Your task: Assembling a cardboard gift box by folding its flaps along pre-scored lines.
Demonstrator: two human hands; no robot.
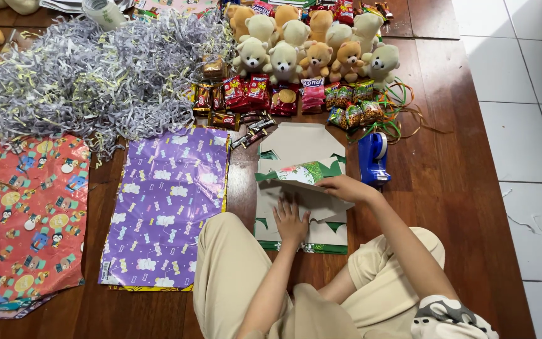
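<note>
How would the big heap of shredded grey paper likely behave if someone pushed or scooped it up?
The shredded paper heap looks like loose thin strips, so it is probably very light and floppy. Pushed, it would likely spread and shed strands across the wooden floor rather than slide whole. Scooped up, strips would probably dangle and drop.

Small red, brown and green snack packets (265, 95) in a row just below the plush bears (312, 44).

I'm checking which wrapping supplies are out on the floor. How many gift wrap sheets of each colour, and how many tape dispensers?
red gift wrap sheet: 1
purple gift wrap sheet: 1
green gift wrap sheet, white side up under the left hand and right hand: 1
blue tape dispenser: 1
Total: 4
Edges peeking from under the red and purple sheets are not counted.
</note>
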